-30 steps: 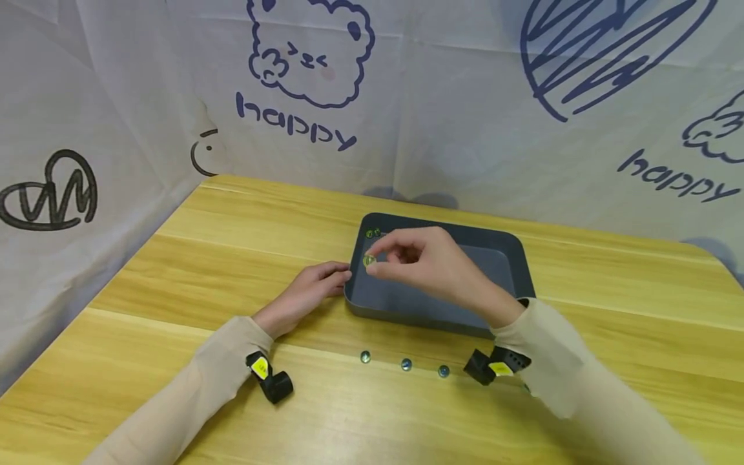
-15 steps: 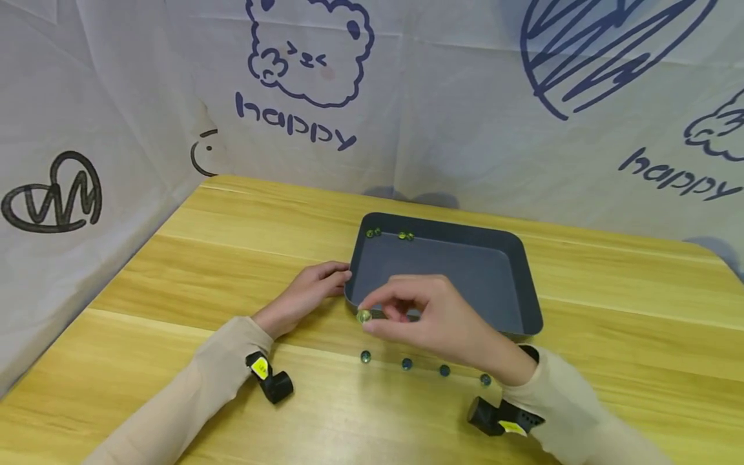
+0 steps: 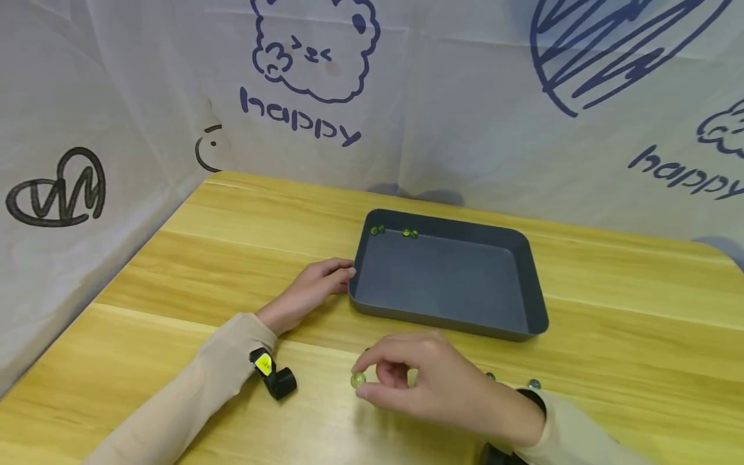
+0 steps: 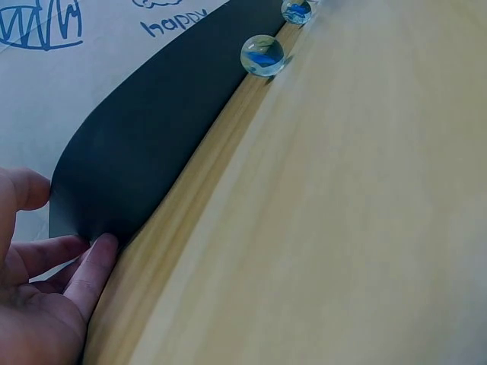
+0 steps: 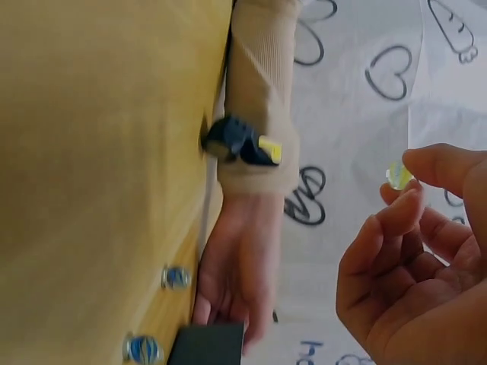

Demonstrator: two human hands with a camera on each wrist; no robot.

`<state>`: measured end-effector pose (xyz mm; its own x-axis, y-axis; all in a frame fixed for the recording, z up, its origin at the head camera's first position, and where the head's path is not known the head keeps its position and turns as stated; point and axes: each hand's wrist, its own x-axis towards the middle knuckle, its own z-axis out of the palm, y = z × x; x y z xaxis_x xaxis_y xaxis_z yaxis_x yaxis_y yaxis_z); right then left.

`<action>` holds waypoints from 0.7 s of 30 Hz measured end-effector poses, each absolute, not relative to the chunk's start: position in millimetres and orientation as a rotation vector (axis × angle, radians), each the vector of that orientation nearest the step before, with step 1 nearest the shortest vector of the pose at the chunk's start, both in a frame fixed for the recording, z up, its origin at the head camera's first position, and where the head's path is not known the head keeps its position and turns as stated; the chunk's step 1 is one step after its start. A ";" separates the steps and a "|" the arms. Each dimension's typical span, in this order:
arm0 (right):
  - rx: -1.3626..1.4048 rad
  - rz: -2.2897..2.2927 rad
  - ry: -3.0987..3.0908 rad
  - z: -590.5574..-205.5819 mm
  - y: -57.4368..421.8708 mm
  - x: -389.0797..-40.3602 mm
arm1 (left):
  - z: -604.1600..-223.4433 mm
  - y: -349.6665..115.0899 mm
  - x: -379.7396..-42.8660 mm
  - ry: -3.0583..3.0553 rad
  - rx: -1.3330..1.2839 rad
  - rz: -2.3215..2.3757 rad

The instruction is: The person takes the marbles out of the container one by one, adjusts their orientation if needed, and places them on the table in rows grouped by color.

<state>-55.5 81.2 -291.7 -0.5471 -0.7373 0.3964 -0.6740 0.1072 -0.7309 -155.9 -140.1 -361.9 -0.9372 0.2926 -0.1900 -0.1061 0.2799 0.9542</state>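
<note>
My right hand (image 3: 433,381) pinches a clear marble with a yellow-green tint (image 3: 358,380) between thumb and fingertips. It is raised in front of the tray, on the near side of the table. The right wrist view shows the same marble (image 5: 398,175) at the fingertips. Beside the dark grey rectangular tray (image 3: 447,325), my left hand (image 3: 308,290) rests its fingertips against the left wall near the front corner. Inside the tray, several yellow-green marbles (image 3: 410,233) lie along the back wall towards the left.
Clear marbles with blue swirls (image 4: 262,56) stand in a row on the wooden table (image 3: 232,239) before the tray; my right hand partly hides them in the head view. At the right end is one blue marble (image 3: 534,384). A white cloth (image 3: 465,116) with drawings hangs behind.
My right hand has moved from over the tray back towards me, still pinching the yellow-green marble. My left hand stays at the tray's side.
</note>
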 end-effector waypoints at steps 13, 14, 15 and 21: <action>-1.398 -1.176 2.290 -308.0 75.3 -45.4 | -361.8 -139.4 -155.7 2.229 0.166 1.694; -1.370 -1.149 2.286 -308.6 74.8 -44.6 | -361.8 -139.3 -155.7 2.228 0.167 1.697; -1.343 -1.117 2.283 -309.4 74.4 -44.0 | -361.6 -139.2 -155.5 2.230 0.167 1.698; -1.173 -0.930 2.264 -314.5 71.6 -40.6 | -360.7 -139.9 -154.7 2.228 0.175 1.697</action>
